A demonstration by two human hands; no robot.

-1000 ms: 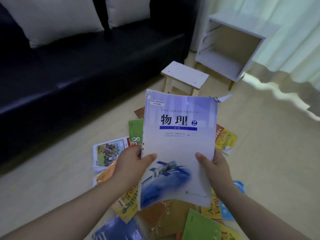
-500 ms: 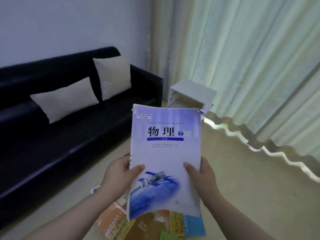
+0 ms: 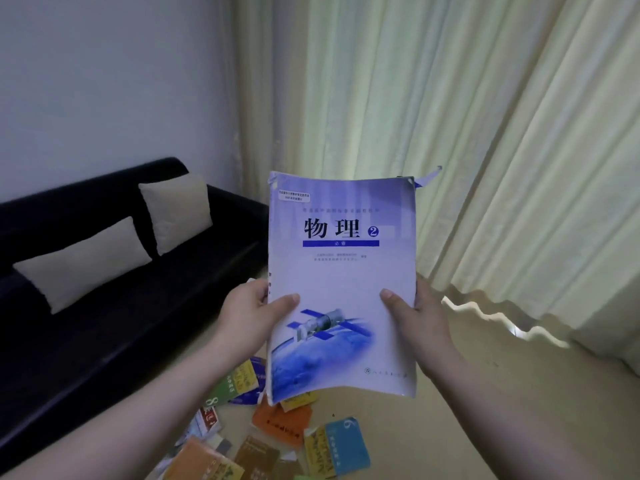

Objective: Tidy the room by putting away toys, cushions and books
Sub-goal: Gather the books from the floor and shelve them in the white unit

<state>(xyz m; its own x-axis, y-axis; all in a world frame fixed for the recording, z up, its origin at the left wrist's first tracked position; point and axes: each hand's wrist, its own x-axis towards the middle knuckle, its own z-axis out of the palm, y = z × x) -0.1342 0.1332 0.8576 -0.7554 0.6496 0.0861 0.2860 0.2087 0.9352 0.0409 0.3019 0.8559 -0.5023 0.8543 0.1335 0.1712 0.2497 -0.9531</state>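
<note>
Left hand point(image 3: 249, 313) and right hand point(image 3: 419, 320) together: grips the physics textbook point(image 3: 341, 271) by its lower half, left at the spine edge, right at the open edge, each thumb laid across the front cover, fingers curled behind it out of sight. Holds it upright in mid-air, cover facing the camera, well above the floor.

Hangs across the right and upper middle as pale yellow-green curtains point(image 3: 467, 116), falling in folds to the floor with a bright wavy strip of light under the hem. Fills the upper left with a plain white wall point(image 3: 104, 81). Runs along that wall as a black sofa point(image 3: 104, 341). Spreads below as beige floor point(image 3: 485, 410).

Leans against the sofa back as a larger beige cushion point(image 3: 83, 263), lying aslant, with a smaller beige cushion point(image 3: 176, 211) more upright just beside it toward the far end.

Shows on the textbook a pale blue cover, black Chinese title characters, a circled 2, a blue bar beneath and a spacecraft over a blue globe; frays at the top right corner, with a paper strip sticking out.

Lies scattered on the floor under the held textbook as overlapping books: a green book point(image 3: 225, 393) marked 8, an orange book point(image 3: 280, 426) and a blue-and-yellow book point(image 3: 341, 445) marked 6.
</note>
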